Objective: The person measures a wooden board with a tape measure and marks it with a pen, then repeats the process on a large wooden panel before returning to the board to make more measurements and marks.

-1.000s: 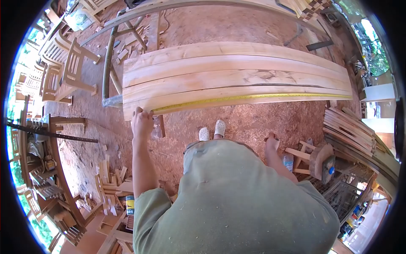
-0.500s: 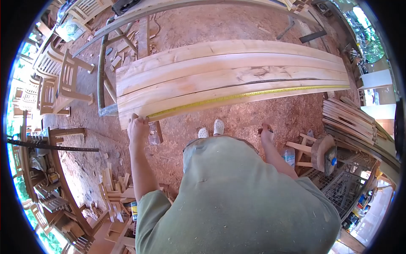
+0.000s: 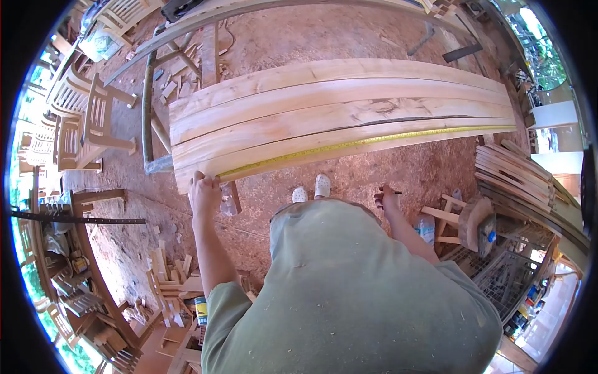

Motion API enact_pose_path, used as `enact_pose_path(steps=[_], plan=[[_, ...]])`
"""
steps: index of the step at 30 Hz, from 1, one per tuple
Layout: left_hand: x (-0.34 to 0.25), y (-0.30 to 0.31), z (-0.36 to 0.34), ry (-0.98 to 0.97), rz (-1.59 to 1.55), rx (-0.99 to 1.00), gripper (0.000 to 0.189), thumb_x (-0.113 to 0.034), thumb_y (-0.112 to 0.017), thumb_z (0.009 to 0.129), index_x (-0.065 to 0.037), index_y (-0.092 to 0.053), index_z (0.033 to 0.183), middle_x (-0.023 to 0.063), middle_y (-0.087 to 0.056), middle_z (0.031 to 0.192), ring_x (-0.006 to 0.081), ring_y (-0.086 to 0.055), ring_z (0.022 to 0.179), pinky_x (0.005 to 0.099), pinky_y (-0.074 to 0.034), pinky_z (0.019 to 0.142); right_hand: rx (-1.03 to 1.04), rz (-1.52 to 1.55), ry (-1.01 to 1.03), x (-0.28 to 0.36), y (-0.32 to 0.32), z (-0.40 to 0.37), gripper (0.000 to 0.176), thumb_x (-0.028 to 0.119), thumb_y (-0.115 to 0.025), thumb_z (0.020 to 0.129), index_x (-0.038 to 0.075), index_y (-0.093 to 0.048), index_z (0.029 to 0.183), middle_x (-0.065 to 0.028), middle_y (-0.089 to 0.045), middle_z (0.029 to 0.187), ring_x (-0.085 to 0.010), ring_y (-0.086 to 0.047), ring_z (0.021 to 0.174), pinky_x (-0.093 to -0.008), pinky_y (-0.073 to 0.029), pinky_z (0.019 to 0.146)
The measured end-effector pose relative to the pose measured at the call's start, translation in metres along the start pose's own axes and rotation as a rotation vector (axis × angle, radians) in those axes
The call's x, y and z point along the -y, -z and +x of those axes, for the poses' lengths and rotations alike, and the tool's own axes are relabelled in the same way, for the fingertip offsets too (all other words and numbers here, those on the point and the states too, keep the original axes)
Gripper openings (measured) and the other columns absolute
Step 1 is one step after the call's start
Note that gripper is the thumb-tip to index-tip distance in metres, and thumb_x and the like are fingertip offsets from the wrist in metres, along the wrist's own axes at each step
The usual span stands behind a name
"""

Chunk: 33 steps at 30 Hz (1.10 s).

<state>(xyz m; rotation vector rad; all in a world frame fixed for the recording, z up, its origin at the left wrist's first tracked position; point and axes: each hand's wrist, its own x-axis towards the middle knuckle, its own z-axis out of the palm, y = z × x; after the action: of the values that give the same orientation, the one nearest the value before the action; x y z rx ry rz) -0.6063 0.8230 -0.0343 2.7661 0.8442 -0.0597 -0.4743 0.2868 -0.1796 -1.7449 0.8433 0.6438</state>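
A yellow measuring tape (image 3: 361,140) is stretched along the front plank of several pale wooden planks (image 3: 299,115) laid side by side. At the planks' left front corner, my left hand (image 3: 205,194) is closed on the tape's left end; its fingers hide what lies beneath them. My right hand (image 3: 389,199) hangs in the air in front of the planks, right of my feet, apart from the wood. Its fingers are closed round a thin dark pencil-like stick (image 3: 398,192), whose exact kind is too small to make out.
A metal-and-wood frame (image 3: 148,118) stands left of the planks, with wooden chairs (image 3: 96,121) beyond. Stacked timber strips (image 3: 514,177), a wooden stool (image 3: 476,227) and a plastic bottle (image 3: 425,229) are at the right. Wood offcuts (image 3: 171,274) lie at lower left.
My right hand has shifted slightly left and turned, so more of the dark stick shows. My left hand stays at the tape's end, and the tape lies as before.
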Motion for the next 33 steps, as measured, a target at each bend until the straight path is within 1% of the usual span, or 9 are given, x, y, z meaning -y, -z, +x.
enact_pose_path(steps=[6, 18, 22, 24, 25, 27, 29, 31, 33], plan=[[-0.006, 0.017, -0.003, -0.010, -0.078, 0.030, 0.026, -0.020, -0.062, 0.087, 0.004, -0.068, 0.081, 0.0176, -0.059, 0.100, 0.0381, -0.056, 0.094, 0.0474, -0.045, 0.086, 0.055, 0.024, 0.007, 0.006, -0.001, 0.000, 0.050, 0.055, -0.043, 0.096, 0.008, -0.057, 0.109, -0.0063, -0.066, 0.076, -0.0141, -0.055, 0.057, -0.0296, -0.039, 0.048], [-0.011, 0.019, 0.007, 0.120, -0.020, 0.124, 0.031, -0.026, -0.064, 0.086, 0.005, -0.068, 0.083, 0.0176, -0.058, 0.105, 0.0383, -0.055, 0.100, 0.0464, -0.045, 0.088, -0.016, 0.058, -0.064, -0.026, 0.017, -0.016, 0.042, 0.050, -0.045, 0.097, 0.011, -0.054, 0.111, -0.0058, -0.064, 0.073, -0.0134, -0.054, 0.055, -0.0304, -0.038, 0.047], [-0.007, 0.021, 0.006, 0.080, 0.006, 0.156, 0.032, -0.026, -0.062, 0.087, 0.006, -0.068, 0.085, 0.0177, -0.059, 0.105, 0.0386, -0.056, 0.100, 0.0454, -0.046, 0.087, -0.072, 0.118, -0.003, -0.038, 0.018, -0.023, 0.037, 0.043, -0.047, 0.098, 0.009, -0.056, 0.111, -0.0077, -0.066, 0.073, -0.0168, -0.059, 0.057, -0.0327, -0.044, 0.049], [0.001, 0.018, 0.007, -0.021, 0.006, 0.254, 0.036, -0.028, -0.065, 0.085, 0.007, -0.067, 0.087, 0.0220, -0.062, 0.094, 0.0364, -0.063, 0.084, 0.0432, -0.049, 0.079, -0.090, 0.174, 0.020, -0.024, 0.014, -0.038, 0.036, 0.042, -0.045, 0.099, 0.010, -0.054, 0.114, -0.0078, -0.066, 0.073, -0.0178, -0.061, 0.060, -0.0325, -0.047, 0.052], [-0.011, 0.028, 0.008, -0.048, 0.004, 0.259, 0.036, -0.028, -0.065, 0.085, 0.007, -0.067, 0.087, 0.0220, -0.062, 0.094, 0.0364, -0.063, 0.084, 0.0432, -0.049, 0.079, -0.018, 0.341, 0.014, -0.011, 0.013, -0.044, 0.037, 0.042, -0.043, 0.100, 0.010, -0.053, 0.116, -0.0089, -0.067, 0.078, -0.0206, -0.063, 0.067, -0.0344, -0.049, 0.059], [-0.049, 0.058, 0.001, -0.002, -0.216, 0.741, 0.032, -0.031, -0.064, 0.086, 0.000, -0.070, 0.091, 0.0157, -0.066, 0.092, 0.0285, -0.064, 0.083, 0.0392, -0.049, 0.078, 0.030, 0.528, 0.016, 0.020, 0.009, -0.063, 0.039, 0.042, -0.042, 0.100, 0.009, -0.053, 0.117, -0.0099, -0.068, 0.082, -0.0233, -0.065, 0.074, -0.0363, -0.052, 0.065], [-0.072, 0.039, 0.000, 0.024, -0.220, 0.877, 0.036, -0.038, -0.064, 0.087, -0.002, -0.069, 0.092, 0.0090, -0.066, 0.073, 0.0195, -0.062, 0.067, 0.0339, -0.050, 0.062, 0.146, 0.775, 0.043, 0.059, 0.000, -0.085, 0.045, 0.045, -0.040, 0.100, 0.007, -0.052, 0.120, -0.0107, -0.069, 0.092, -0.0268, -0.064, 0.088, -0.0387, -0.049, 0.080], [-0.112, 0.020, 0.000, -0.120, -0.178, 1.014, 0.039, -0.039, -0.060, 0.090, -0.002, -0.069, 0.094, 0.0082, -0.067, 0.074, 0.0201, -0.063, 0.068, 0.0345, -0.050, 0.063, 0.172, 0.865, 0.080, 0.084, -0.003, -0.097, 0.044, 0.046, -0.039, 0.100, 0.009, -0.052, 0.120, -0.0107, -0.069, 0.097, -0.0269, -0.063, 0.092, -0.0396, -0.047, 0.083], [-0.142, -0.021, -0.004, -0.242, -0.188, 1.094, 0.042, -0.043, -0.054, 0.092, -0.004, -0.070, 0.093, 0.0118, -0.069, 0.079, 0.0227, -0.066, 0.080, 0.0375, -0.050, 0.074, 0.183, 0.966, 0.152, 0.094, 0.003, -0.093, 0.044, 0.047, -0.038, 0.100, 0.010, -0.052, 0.120, -0.0107, -0.069, 0.102, -0.0270, -0.062, 0.095, -0.0406, -0.045, 0.086]])
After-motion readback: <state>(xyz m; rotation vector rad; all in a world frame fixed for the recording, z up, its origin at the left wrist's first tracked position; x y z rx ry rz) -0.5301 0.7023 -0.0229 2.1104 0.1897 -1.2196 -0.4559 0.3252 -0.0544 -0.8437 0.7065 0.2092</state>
